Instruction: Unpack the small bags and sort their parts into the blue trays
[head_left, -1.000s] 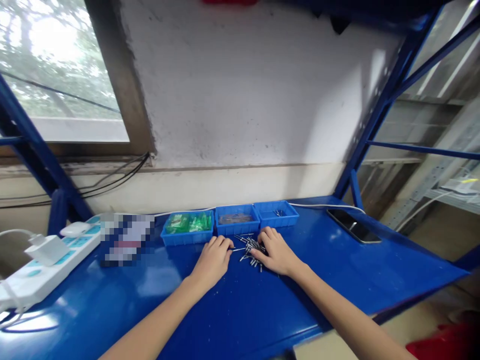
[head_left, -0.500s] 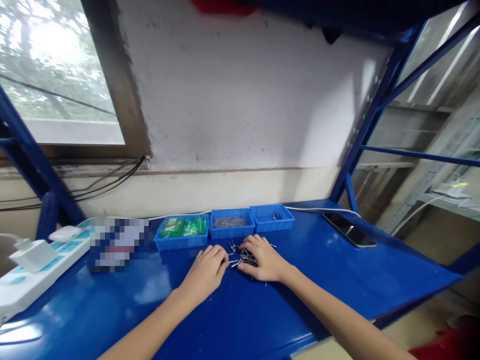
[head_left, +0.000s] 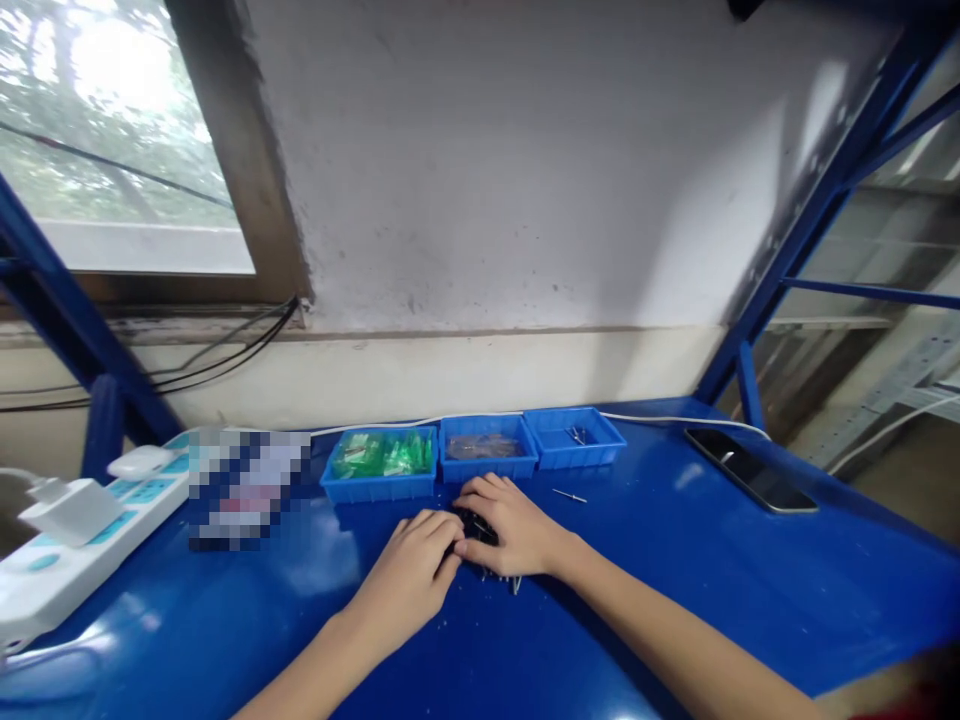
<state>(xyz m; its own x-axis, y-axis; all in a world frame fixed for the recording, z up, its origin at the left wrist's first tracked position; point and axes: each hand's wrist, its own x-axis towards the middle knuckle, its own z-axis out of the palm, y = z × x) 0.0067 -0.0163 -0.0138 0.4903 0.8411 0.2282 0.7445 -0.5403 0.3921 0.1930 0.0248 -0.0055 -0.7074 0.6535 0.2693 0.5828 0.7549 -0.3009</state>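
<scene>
A small heap of thin metal blind rivets [head_left: 475, 527] lies on the blue tabletop, mostly covered by my fingers. My left hand [head_left: 421, 555] is closed, curled against the heap's left side, fingertips at the rivets. From the right, my right hand [head_left: 510, 530] is cupped over the heap, fingers and thumb bent around it. The hands' fingertips meet or nearly meet. A few rivets [head_left: 516, 584] poke out below my right hand. One loose rivet [head_left: 570, 495] lies apart to the right.
Along the back stand three blue bins: one with green packets [head_left: 382, 455], one with clear plastic bags [head_left: 484, 447], one with a few rivets [head_left: 577, 435]. A phone [head_left: 750, 470] lies right. At left are a power strip [head_left: 52, 575] and a blurred packet [head_left: 251, 490].
My two hands have come together and squeezed the spread rivets into a tighter heap. One rivet now lies loose to the right. The view has shifted a little.
</scene>
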